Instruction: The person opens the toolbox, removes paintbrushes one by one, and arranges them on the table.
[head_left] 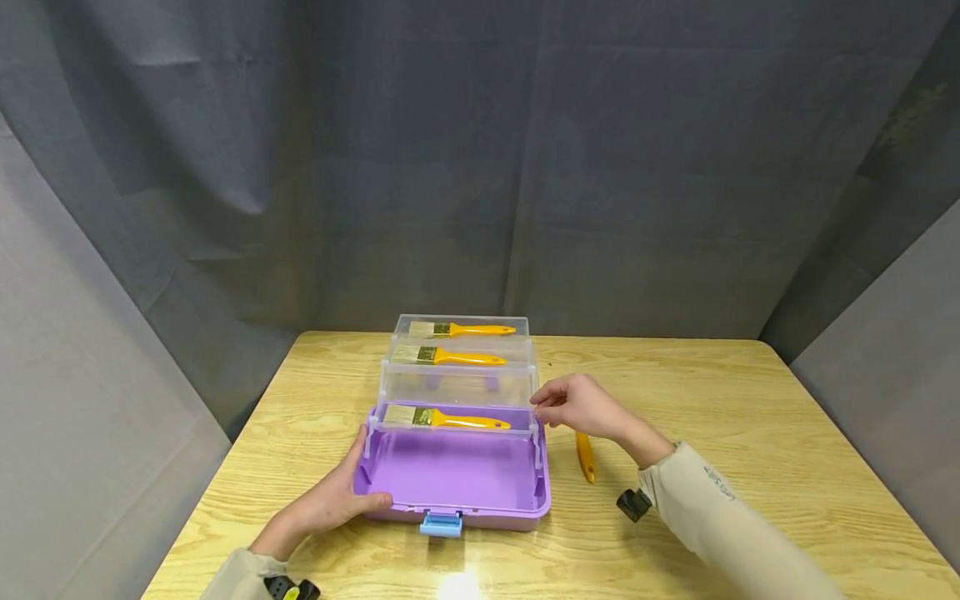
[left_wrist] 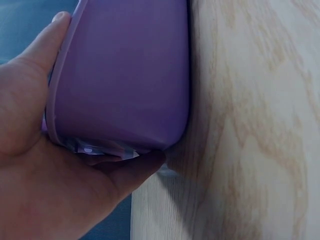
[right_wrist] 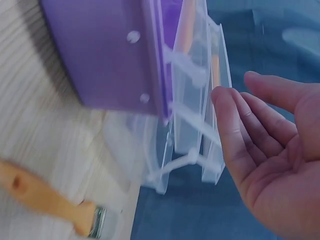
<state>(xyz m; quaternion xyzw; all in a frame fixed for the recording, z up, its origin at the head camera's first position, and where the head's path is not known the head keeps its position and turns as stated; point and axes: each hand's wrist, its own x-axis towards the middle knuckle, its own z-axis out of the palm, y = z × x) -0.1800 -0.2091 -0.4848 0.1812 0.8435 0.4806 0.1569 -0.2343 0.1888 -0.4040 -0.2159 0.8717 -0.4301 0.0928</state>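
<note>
A purple box (head_left: pixel 457 475) with a blue latch (head_left: pixel 441 524) stands open on the table, its clear trays (head_left: pixel 450 387) raised in steps behind. Three flat paintbrushes with yellow handles lie in the trays: a lower one (head_left: pixel 468 422), a middle one (head_left: pixel 468 359) and a top one (head_left: pixel 483 330). My left hand (head_left: pixel 326 502) grips the box's left side, thumb over the front rim. Beside the trays' right end is my right hand (head_left: pixel 581 407), fingers loosely bent and nothing held; the right wrist view shows thumb and fingertips apart. Whether a fingertip touches the tray, I cannot tell.
Another yellow-handled paintbrush (head_left: pixel 586 458) lies on the wooden table (head_left: pixel 720 433) right of the box, partly hidden by my right hand in the head view. A dark grey curtain (head_left: pixel 420 167) hangs behind the table, with pale panels (head_left: pixel 90 400) at both sides.
</note>
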